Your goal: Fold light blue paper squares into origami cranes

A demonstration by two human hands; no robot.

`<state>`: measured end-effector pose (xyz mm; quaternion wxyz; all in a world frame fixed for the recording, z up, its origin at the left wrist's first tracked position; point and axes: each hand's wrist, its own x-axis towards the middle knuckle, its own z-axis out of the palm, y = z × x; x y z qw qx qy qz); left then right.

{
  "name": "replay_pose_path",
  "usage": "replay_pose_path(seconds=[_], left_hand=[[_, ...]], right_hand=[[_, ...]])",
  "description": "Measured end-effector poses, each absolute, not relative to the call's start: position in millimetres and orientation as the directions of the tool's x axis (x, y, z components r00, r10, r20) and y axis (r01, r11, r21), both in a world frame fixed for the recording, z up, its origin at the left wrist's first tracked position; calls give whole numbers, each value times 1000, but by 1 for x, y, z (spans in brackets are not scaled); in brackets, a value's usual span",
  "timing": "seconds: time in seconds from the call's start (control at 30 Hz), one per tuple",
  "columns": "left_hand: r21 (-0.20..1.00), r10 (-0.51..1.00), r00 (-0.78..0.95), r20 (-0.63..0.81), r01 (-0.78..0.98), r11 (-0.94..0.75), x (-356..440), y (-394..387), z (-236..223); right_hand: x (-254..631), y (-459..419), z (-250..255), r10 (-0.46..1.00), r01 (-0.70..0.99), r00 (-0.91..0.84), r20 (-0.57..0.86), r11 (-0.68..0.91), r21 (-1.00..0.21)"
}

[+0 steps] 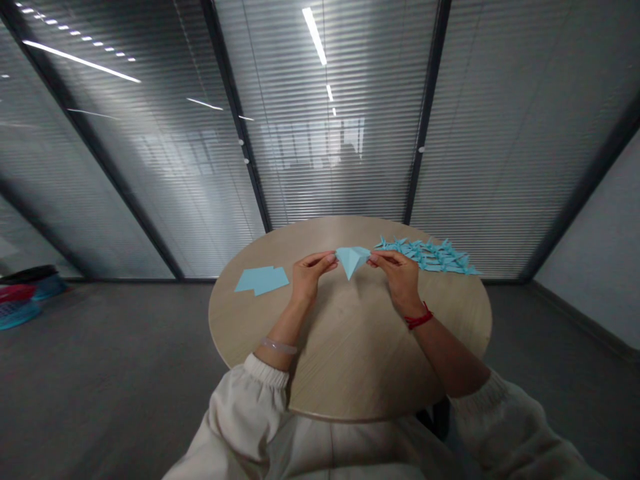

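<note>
A light blue piece of folded paper (352,260) is held up above the round table, its point facing down toward me. My left hand (309,275) pinches its left corner between thumb and fingers. The right corner is pinched the same way by my right hand (399,275), which has a red cord on the wrist. Flat blue paper sheets (262,279) lie to the left of my left hand, partly overlapping. Beyond my right hand sit several folded blue paper figures (433,255), grouped in rows.
The round wooden table (350,360) reaches up to my lap. Behind it stands a glass partition with blinds (340,180). On the floor at far left are a blue-and-red container (17,303) and a dark-topped one (47,283). A pale wall (595,253) rises at right.
</note>
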<state>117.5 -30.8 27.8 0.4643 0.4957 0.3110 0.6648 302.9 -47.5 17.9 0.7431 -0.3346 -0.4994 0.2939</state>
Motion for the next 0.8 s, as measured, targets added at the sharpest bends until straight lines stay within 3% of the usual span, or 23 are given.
replay_pose_path(seconds=[0.27, 0.6, 0.8], left_hand=[[892, 908, -60, 415, -172, -419, 118, -36, 32], [888, 909, -13, 418, -207, -411, 124, -41, 32], [901, 917, -5, 398, -187, -392, 127, -43, 32]], right_hand=[[303, -48, 17, 777, -59, 262, 573, 605, -794], [301, -52, 20, 658, 168, 178, 732, 712, -682], [299, -53, 16, 631, 216, 130, 765, 735, -643]])
